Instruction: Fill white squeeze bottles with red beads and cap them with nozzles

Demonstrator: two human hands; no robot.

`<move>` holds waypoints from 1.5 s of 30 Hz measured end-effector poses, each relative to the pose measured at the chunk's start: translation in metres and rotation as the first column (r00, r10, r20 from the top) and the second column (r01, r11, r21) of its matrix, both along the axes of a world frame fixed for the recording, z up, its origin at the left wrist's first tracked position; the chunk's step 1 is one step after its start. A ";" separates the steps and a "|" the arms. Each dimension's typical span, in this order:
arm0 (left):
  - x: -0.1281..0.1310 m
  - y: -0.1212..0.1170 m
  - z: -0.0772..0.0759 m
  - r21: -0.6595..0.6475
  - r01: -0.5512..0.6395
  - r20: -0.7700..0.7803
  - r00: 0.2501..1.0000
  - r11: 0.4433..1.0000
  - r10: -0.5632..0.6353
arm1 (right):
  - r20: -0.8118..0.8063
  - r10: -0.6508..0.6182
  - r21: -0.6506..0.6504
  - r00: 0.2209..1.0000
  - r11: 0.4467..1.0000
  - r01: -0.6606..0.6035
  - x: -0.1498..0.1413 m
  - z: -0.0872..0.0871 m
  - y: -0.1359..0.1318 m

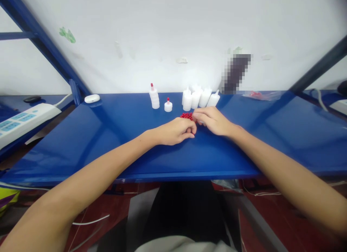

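Note:
Both my hands rest on the blue table [108,136], meeting near its middle. My left hand [177,131] lies with its fingers curled in, fingertips pressed together beside my right hand [213,121], whose fingers are bent over a small heap of red caps [186,116]. What either hand holds is hidden. Just behind the heap stand several white squeeze bottles [199,98] without caps. Left of them stand a white bottle with a red tip [154,96] and a loose white cap with a red tip [168,105].
A white earbud case [92,98] lies at the back left by a blue frame post [73,91]. A white power strip [24,120] sits on the left bench. A clear plastic bag with red pieces [261,95] lies at the back right.

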State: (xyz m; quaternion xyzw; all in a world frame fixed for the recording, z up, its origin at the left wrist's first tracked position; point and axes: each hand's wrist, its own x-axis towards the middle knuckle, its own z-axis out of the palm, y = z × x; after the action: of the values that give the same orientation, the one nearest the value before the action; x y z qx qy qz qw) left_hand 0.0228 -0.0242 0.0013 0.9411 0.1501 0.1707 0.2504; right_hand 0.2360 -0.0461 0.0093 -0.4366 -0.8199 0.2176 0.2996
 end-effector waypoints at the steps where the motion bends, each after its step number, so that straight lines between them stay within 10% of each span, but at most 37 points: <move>1: 0.000 0.000 -0.001 0.009 0.002 0.001 1.000 1.000 -0.002 | -0.016 0.003 -0.007 1.000 1.000 -0.003 0.000 0.000 0.000; 27: 0.000 -0.001 -0.012 0.402 -0.219 0.360 0.931 0.889 0.066 | -0.341 0.237 -0.199 0.909 0.927 -0.317 -0.004 -0.007 -0.005; 45: -0.001 0.001 -0.011 0.468 -0.228 0.346 0.936 0.854 0.060 | -0.123 0.161 -0.119 0.979 0.977 -0.176 -0.007 0.004 -0.011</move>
State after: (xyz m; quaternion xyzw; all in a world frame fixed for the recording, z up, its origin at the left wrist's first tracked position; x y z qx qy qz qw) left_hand 0.0218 -0.0233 -0.0095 0.9192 0.1292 0.3719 0.0050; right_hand 0.2285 -0.0568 0.0132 -0.3709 -0.8201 0.3189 0.2969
